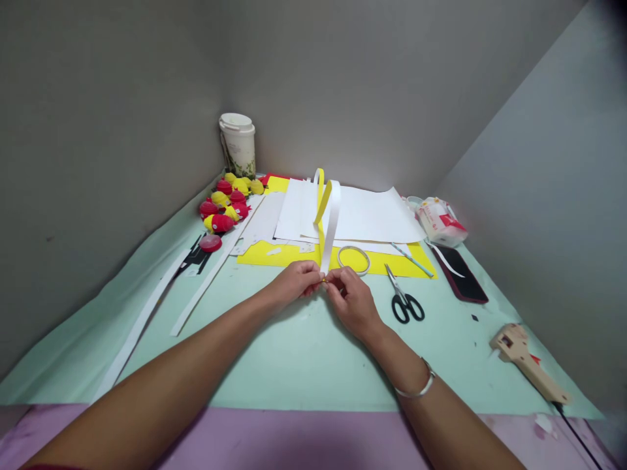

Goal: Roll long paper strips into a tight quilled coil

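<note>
A long paper strip (pixel 333 219), white on one face and yellow on the other, rises in loops from between my hands at the middle of the table. My left hand (pixel 301 279) pinches its lower end from the left. From the right, my right hand (pixel 349 294) has thumb and forefinger pressed together at the same end. The fingertips of both hands nearly meet there, around a tiny yellow bit. Just behind my right hand lies a roll of tape (pixel 353 260), and black-handled scissors (pixel 405 301) rest open to its right.
White sheets (pixel 362 212) lie over yellow paper (pixel 255 254). Red and yellow crinkled pieces (pixel 220 223) and a lidded cup (pixel 238 147) are back left. White strips (pixel 196 303) lie left. At right are a phone (pixel 463 281), a tissue pack (pixel 441 220) and a glue gun (pixel 526 362).
</note>
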{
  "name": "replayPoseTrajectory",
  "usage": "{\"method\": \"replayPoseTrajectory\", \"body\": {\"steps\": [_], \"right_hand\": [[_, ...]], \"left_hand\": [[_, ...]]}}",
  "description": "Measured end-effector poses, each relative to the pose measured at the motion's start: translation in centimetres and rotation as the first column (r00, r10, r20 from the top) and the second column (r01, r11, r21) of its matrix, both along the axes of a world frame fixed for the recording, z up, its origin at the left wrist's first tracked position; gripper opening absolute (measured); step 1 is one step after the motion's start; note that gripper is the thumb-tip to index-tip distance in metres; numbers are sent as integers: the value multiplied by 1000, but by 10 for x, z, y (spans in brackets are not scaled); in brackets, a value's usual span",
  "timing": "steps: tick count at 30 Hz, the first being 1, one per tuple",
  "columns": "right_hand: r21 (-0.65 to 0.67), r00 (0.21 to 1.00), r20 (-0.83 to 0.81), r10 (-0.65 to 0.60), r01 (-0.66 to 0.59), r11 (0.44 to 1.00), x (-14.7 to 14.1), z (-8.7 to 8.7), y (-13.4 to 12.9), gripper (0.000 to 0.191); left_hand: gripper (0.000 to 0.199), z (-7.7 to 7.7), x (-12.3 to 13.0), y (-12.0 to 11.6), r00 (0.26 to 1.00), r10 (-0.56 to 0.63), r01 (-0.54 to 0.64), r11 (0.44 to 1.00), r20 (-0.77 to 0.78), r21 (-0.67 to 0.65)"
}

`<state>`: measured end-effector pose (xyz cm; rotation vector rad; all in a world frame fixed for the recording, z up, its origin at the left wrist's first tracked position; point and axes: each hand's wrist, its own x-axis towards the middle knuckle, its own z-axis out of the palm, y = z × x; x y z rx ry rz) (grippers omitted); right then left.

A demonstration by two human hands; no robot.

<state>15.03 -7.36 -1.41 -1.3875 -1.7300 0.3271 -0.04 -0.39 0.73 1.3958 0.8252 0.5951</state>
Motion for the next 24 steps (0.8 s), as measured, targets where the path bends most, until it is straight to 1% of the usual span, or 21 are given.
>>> {"method": "replayPoseTrajectory", "body": {"steps": [4, 7, 13, 24], "right_hand": [[5, 1000, -14, 9, -9, 1000, 0, 1, -1, 5], [14, 1000, -9, 10, -9, 1000, 1, 2, -1, 4], [2, 1000, -14, 4, -4, 1000, 1, -1, 0, 5], [-9, 1000, -14, -1, 1, 1000, 1, -1, 1, 5]], "left_hand": [[17, -1, 0, 0, 1000, -14, 14, 1000, -18, 1], [16, -1, 1, 0, 1000, -4, 4, 1000, -18, -1], [18, 0, 1, -1, 1000, 3, -3, 999, 2, -45], [18, -1, 1, -1, 1000, 0, 0, 999, -8, -45]]}}
